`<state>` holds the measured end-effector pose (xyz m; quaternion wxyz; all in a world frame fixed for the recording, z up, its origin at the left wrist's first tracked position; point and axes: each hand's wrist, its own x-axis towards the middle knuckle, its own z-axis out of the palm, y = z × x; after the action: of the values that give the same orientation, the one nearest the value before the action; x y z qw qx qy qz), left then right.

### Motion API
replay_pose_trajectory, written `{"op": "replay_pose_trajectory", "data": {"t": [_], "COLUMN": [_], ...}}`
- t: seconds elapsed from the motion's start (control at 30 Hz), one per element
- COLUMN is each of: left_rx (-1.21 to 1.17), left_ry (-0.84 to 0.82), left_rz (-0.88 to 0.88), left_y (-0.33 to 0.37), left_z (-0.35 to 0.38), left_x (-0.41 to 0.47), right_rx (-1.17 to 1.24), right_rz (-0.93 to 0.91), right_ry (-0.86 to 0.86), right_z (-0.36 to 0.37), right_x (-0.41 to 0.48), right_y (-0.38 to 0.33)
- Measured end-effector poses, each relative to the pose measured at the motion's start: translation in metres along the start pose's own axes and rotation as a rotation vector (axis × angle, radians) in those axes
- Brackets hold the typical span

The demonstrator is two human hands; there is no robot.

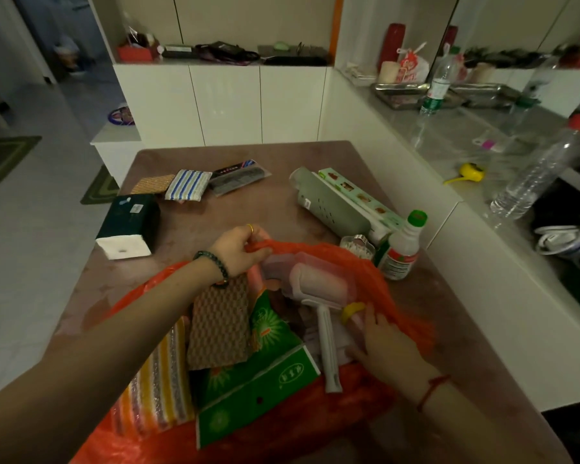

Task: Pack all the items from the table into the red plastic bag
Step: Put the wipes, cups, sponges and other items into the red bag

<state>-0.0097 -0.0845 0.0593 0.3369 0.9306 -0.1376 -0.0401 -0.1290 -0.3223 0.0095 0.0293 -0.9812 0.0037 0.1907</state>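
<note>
Tissue pack [128,226] on worktop at 10 o'clock from left hand [238,249], which pinches bag [379,279] handle. Roller [318,289] inside, handle toward 6. Right hand [382,343] flat, fingers loose, on bag contents; bottle [402,246] upright at 1 o'clock, nearest, likely next.

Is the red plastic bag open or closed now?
Open. The left hand grips one handle of the red bag, holding its mouth wide; the lint roller and green packet lie visible inside.
</note>
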Motion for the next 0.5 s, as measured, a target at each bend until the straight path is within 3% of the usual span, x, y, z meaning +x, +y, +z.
{"op": "replay_pose_trajectory", "data": {"t": [0.07, 0.17, 0.27, 0.37, 0.5], "left_rx": [0.025, 0.08, 0.127, 0.132, 0.081], "left_ry": [-0.009, -0.058, -0.096, -0.089, -0.064], "left_rz": [0.004, 0.014, -0.023, -0.063, -0.029], "left_y": [0.001, 0.0, 0.001, -0.002, -0.009], "left_z": [-0.003, -0.007, -0.009, -0.009, -0.009], "left_x": [-0.004, -0.007, -0.007, -0.004, -0.006], "right_rx": [-0.018, -0.026, 0.285, 0.694, 1.012], "right_rz": [0.0, -0.093, -0.171, -0.085, 0.164], "right_ry": [-0.023, 0.077, 0.342, 0.548, 0.367], "right_z": [-0.006, -0.021, -0.049, -0.07, -0.053], "right_x": [-0.009, -0.019, -0.007, 0.037, 0.108], "right_y": [0.003, 0.008, 0.014, 0.021, 0.031]}}
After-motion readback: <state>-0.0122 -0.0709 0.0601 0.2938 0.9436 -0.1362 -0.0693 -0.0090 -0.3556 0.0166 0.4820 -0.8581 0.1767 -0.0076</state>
